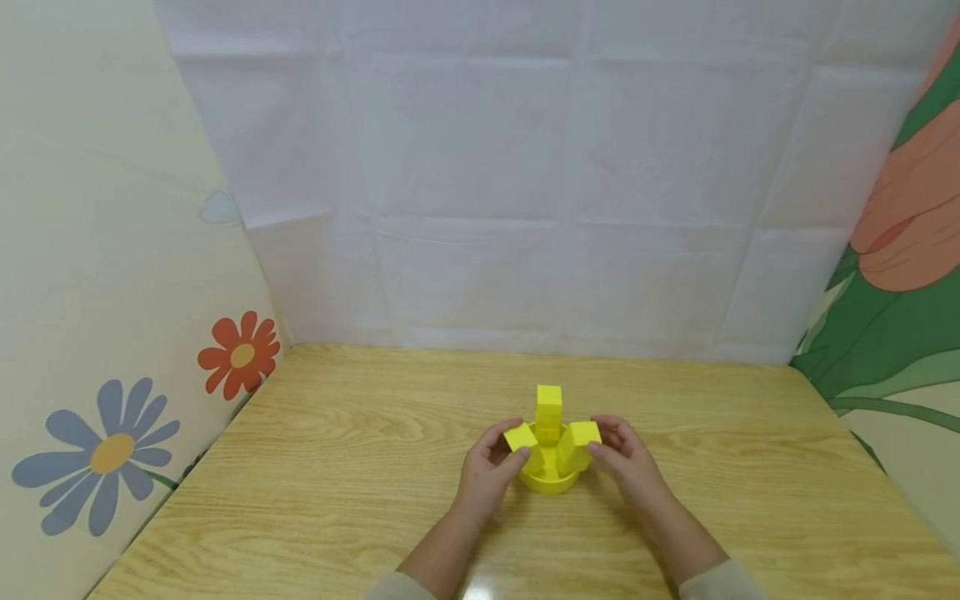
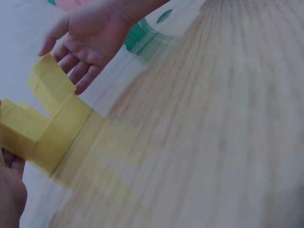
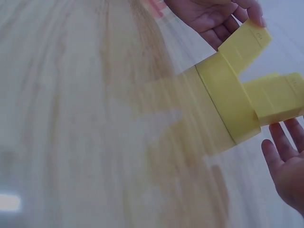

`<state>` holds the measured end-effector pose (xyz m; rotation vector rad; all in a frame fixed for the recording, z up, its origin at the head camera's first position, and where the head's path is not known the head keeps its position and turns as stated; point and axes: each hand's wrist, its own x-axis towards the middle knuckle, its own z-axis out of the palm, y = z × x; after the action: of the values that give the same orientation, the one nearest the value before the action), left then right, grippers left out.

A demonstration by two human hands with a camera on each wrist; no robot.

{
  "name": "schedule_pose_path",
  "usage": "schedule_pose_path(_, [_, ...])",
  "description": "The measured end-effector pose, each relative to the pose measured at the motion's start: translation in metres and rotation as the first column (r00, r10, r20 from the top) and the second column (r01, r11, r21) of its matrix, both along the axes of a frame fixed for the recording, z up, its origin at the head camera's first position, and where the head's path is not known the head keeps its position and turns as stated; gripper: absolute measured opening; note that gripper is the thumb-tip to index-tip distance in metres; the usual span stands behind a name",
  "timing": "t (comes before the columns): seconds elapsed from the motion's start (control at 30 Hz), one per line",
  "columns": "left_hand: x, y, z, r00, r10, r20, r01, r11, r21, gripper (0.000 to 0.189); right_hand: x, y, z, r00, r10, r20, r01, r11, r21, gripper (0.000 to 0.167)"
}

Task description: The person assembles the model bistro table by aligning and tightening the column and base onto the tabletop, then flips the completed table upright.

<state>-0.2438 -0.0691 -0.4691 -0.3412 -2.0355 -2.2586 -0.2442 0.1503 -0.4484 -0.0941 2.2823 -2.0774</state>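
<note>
A round yellow dish (image 1: 550, 485) stands on the table, with three tall yellow square-sided blocks rising from it. The left block (image 1: 525, 450) leans outward to the left, and my left hand (image 1: 483, 477) holds it near the top between thumb and fingers. Opposite, the right block (image 1: 577, 448) tilts to the right; my right hand (image 1: 633, 468) grips its upper part, thumb in front and fingers behind. The back block (image 1: 549, 406) stands upright with no hand on it. In the right wrist view, small raised marks show on the left block (image 3: 244, 45).
Beneath the dish lies a wood-grain table (image 1: 360, 467). A creased white cloth (image 1: 480, 167) hangs behind it. Flower-printed sheets line the left side (image 1: 97, 250) and the right side (image 1: 900, 333).
</note>
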Motion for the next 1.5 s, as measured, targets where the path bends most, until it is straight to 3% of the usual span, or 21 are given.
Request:
schedule_pose_path(0.17, [-0.001,0.000,-0.001,1.000,0.003,0.003,-0.003,1.000,-0.025,0.044,0.004,0.004,0.000,1.000,0.016,-0.020,-0.016,1.000,-0.019,0.042])
schedule_pose_path(0.5, [0.002,0.000,0.002,1.000,0.005,-0.029,-0.006,1.000,-0.030,0.045,0.006,0.006,-0.001,1.000,0.005,0.006,-0.005,0.999,0.053,0.050])
schedule_pose_path(0.67, [0.002,0.001,0.003,1.000,0.004,-0.014,-0.004,1.000,-0.018,0.044,0.007,0.003,-0.003,1.000,-0.013,0.015,0.012,0.999,0.048,0.047])
schedule_pose_path(1.3, [0.001,0.000,0.001,1.000,0.012,-0.024,-0.013,0.999,-0.050,0.044,0.021,-0.014,-0.008,0.980,-0.163,-0.118,0.171,0.983,0.063,0.044])
schedule_pose_path(1.5, [0.002,0.001,0.003,1.000,0.016,-0.022,-0.017,0.999,-0.049,0.043,0.022,-0.023,-0.010,0.964,-0.233,-0.128,0.237,0.971,0.016,0.046])
